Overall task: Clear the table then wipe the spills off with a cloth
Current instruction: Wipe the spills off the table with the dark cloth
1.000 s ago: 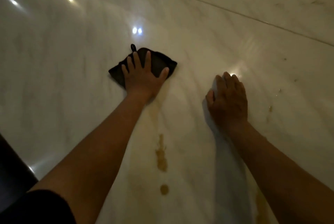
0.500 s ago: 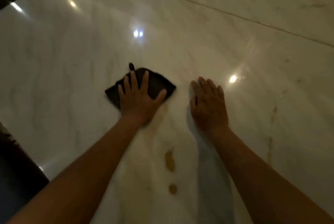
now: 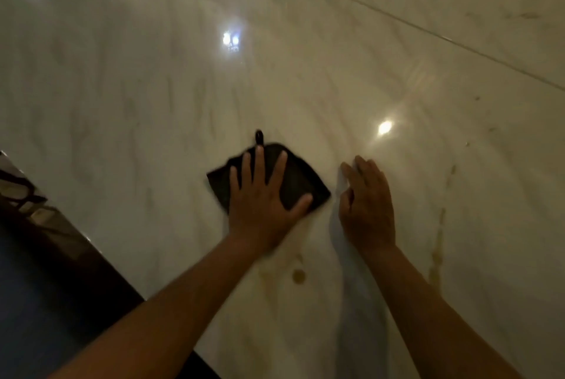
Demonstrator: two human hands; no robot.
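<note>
A black cloth (image 3: 298, 181) with a small loop at its far corner lies flat on the glossy white marble table (image 3: 153, 88). My left hand (image 3: 263, 198) presses down on the cloth with fingers spread and straight. My right hand (image 3: 368, 204) rests flat on the bare marble just to the right of the cloth, holding nothing. Just behind the cloth, a brown round spot (image 3: 298, 275) and a faint smear sit near my left wrist. A brown streak of spill (image 3: 437, 244) runs down the marble to the right of my right hand.
The table's left edge (image 3: 101, 251) runs diagonally at lower left, with dark floor and a dark chair frame (image 3: 18, 192) beyond it. A seam line (image 3: 397, 19) crosses the marble at the upper right. Ceiling lights reflect on the surface.
My left hand has dragged the cloth toward me over the brown spill, and the long part of the stain is gone. My right hand slid left, closer to the cloth.
</note>
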